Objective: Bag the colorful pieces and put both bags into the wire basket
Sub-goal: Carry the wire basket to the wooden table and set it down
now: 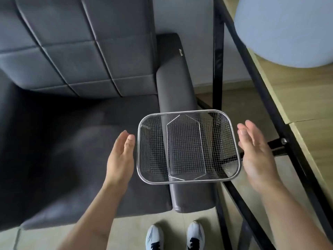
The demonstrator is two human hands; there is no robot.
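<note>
Silver mesh wire basket [227,134], dark grey quilted sofa [72,60], white-and-black shoes [155,237]

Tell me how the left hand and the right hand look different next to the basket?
The left hand sits over the dark sofa seat; the right hand sits over the floor and black table frame. The left hand looks sharper, the right hand more blurred. Both are open, palms facing inward on either side of the empty basket, which rests on the sofa arm; neither hand grips it.

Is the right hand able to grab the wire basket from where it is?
Probably yes. The right hand is open beside the wire basket on the sofa armrest, with nothing between them. It isn't clearly touching the rim yet.
</note>
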